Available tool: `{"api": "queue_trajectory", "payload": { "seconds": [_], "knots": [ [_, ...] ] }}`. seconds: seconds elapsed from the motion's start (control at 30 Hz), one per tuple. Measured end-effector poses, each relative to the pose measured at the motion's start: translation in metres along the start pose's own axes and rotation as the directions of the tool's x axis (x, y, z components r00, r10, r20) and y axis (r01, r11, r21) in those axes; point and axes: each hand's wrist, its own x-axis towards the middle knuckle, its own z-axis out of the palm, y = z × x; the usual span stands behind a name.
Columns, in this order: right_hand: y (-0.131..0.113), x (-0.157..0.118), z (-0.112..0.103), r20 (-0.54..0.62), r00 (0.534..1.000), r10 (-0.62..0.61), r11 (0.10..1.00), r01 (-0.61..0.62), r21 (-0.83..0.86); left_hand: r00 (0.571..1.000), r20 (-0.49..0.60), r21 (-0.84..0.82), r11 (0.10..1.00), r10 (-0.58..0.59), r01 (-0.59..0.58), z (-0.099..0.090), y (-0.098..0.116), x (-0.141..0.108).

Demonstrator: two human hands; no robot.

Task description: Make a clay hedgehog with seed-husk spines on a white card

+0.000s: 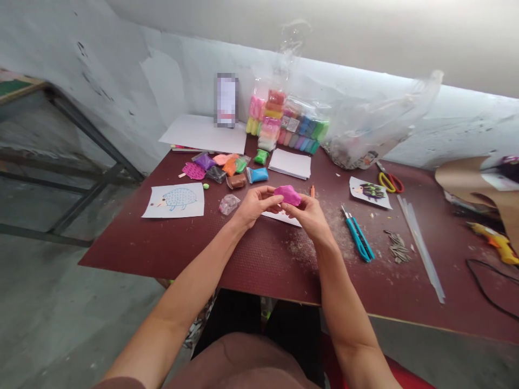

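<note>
A flattened piece of pink clay [287, 195] is held up between my two hands over the middle of the table. My left hand [259, 204] pinches its left edge, fingers closed on it. On the right side, the fingers of my right hand [307, 213] grip its lower right edge. Beneath the hands lies a white paper [284, 217], partly covered by them. An orange marker [312, 191] shows just behind my right hand. To the left of my left hand is a crumpled clear wrapper [229, 204].
Clay packets [237, 181] and a hedgehog drawing [174, 200] lie left. Behind stand bagged clays [304, 127] and a phone [226, 101]. At right are cutters [359, 235], scissors [390, 182], seeds [399, 248], glue sticks [421, 248] and a yellow glue gun [497, 241].
</note>
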Motion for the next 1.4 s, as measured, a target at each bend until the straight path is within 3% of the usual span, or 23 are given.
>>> {"api": "queue_trajectory", "payload": {
  "seconds": [0.17, 0.33, 0.6, 0.77, 0.93, 1.17, 1.4],
  "knots": [
    [-0.001, 0.000, -0.002, 0.038, 0.999, 0.006, 0.999, -0.005, -0.037, 0.996, -0.054, 0.091, 0.994, 0.070, -0.064, 0.000, -0.001, 0.001],
    [0.004, 0.001, -0.010, -0.062, 0.998, 0.005, 0.998, -0.001, 0.066, 0.995, -0.099, 0.104, 0.995, 0.011, 0.000, -0.001, -0.001, 0.003],
    [0.008, 0.005, -0.013, -0.124, 0.992, 0.003, 1.000, -0.003, 0.001, 0.983, -0.169, 0.136, 0.986, -0.070, 0.093, 0.001, 0.004, 0.004],
    [0.012, 0.008, -0.015, -0.206, 0.978, -0.011, 1.000, 0.015, 0.017, 0.968, -0.248, 0.256, 0.961, -0.042, 0.107, -0.002, 0.007, 0.005],
    [0.016, 0.012, -0.022, -0.259, 0.966, -0.003, 1.000, -0.003, -0.023, 0.934, -0.351, 0.388, 0.918, 0.071, 0.076, -0.010, 0.013, 0.006],
    [0.022, 0.019, -0.019, -0.205, 0.974, 0.100, 0.993, -0.109, -0.036, 0.932, -0.340, 0.505, 0.860, 0.125, 0.069, -0.017, 0.007, 0.010],
    [0.029, 0.025, -0.010, -0.130, 0.988, 0.087, 0.996, -0.089, -0.010, 0.965, -0.242, 0.545, 0.837, 0.102, 0.048, -0.016, -0.005, 0.013]
  ]
}}
